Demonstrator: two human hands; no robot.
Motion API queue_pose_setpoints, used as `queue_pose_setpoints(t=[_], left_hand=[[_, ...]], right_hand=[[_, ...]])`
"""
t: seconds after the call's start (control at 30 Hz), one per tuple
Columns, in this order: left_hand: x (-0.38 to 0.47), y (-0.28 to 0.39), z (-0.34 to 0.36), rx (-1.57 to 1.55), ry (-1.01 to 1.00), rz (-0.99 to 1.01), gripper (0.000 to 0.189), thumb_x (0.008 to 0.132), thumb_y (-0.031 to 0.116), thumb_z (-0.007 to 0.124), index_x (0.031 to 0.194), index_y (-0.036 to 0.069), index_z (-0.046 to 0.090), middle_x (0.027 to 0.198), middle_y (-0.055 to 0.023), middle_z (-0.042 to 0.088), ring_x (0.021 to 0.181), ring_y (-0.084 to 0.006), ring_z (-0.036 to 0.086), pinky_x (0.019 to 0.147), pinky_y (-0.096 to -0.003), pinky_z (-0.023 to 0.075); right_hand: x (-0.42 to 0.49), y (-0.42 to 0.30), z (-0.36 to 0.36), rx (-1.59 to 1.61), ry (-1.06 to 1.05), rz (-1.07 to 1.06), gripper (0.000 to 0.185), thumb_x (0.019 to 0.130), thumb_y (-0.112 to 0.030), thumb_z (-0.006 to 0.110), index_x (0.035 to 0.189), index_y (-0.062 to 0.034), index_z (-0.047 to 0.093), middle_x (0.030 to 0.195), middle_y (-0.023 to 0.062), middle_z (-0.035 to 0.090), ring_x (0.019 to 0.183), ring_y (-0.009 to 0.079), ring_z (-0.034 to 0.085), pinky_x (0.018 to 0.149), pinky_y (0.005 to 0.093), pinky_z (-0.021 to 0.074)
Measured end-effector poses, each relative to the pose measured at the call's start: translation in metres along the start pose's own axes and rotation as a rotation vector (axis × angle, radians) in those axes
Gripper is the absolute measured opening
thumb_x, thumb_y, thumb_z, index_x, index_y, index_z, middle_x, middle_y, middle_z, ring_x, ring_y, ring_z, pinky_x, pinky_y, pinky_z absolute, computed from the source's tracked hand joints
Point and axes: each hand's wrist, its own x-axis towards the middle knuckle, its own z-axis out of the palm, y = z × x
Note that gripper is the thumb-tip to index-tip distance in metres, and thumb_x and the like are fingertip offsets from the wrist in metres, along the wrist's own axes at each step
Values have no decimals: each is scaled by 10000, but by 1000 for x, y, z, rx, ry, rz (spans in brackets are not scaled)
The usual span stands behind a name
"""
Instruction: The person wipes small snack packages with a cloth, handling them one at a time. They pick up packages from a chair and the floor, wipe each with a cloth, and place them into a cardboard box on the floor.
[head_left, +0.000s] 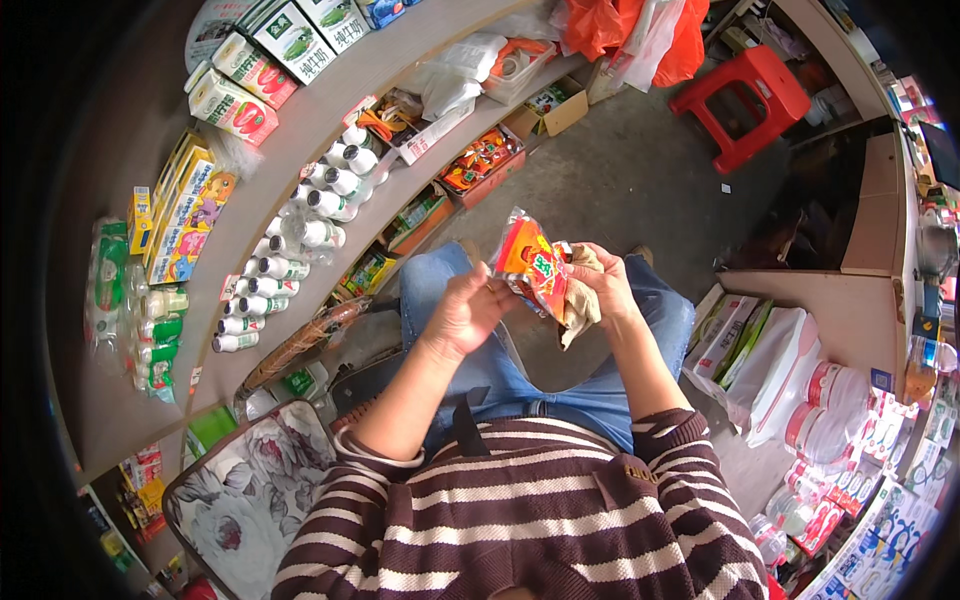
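Observation:
Red and orange printed plastic snack packets (541, 268), apparently stacked together, are held up in front of my lap. My left hand (466, 311) grips their left edge, fingertips underneath and thumb raised near the top corner. On the other side, my right hand (609, 285) pinches the right edge between thumb and fingers. A crumpled tan cloth (581, 311) is also held in my right hand, hanging below the packets. Part of the fingers of both hands is hidden behind the packets and cloth.
Left of me a curved shelf holds white bottles (330, 202) and milk cartons (292, 41). Below it sits a box of orange packets (480, 161). A red plastic stool (750, 101) stands ahead. Plastic jugs (817, 427) stand to my right, a floral-cushioned chair (247, 480) to my left.

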Motion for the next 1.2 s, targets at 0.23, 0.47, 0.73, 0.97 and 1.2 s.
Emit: queue_pose_setpoints(t=[0.23, 0.47, 0.73, 0.97, 1.2], left_hand=[[18, -2, -5, 374, 121, 35, 516, 808, 422, 604, 1095, 0, 526, 1000, -118, 599, 880, -227, 618, 695, -380, 541], [67, 12, 12, 675, 91, 141, 505, 767, 198, 701, 1165, -27, 487, 1008, -77, 588, 893, -126, 573, 772, -257, 491], [164, -20, -28, 682, 455, 138, 186, 799, 4, 554, 978, -41, 565, 905, -72, 623, 779, -116, 600, 710, -262, 494], [243, -24, -73, 590, 497, -125, 203, 833, 111, 580, 1030, 64, 565, 930, -71, 631, 799, -187, 635, 646, -374, 544], [351, 37, -162, 396, 818, 81, 212, 864, 122, 531, 1071, 81, 523, 1051, -110, 585, 983, -268, 567, 768, -525, 467]], right_hand=[[24, 21, -7, -252, 74, 16, 193, 762, 7, 645, 946, 9, 585, 823, 54, 628, 704, 120, 604, 650, 269, 520], [64, 19, -27, -367, 19, 56, 237, 737, -34, 681, 941, 23, 575, 851, 52, 623, 748, 102, 575, 683, 252, 489], [129, 13, -75, -636, 32, 40, 215, 726, -51, 654, 919, 12, 583, 806, 63, 621, 734, 111, 565, 678, 273, 474], [170, 12, -138, -848, 63, -60, 328, 706, -138, 659, 986, -6, 552, 799, 161, 615, 767, 290, 614, 687, 344, 473], [162, 3, -169, -957, -121, -126, 364, 692, -117, 684, 1004, -5, 535, 886, 161, 592, 827, 311, 592, 721, 353, 475]])
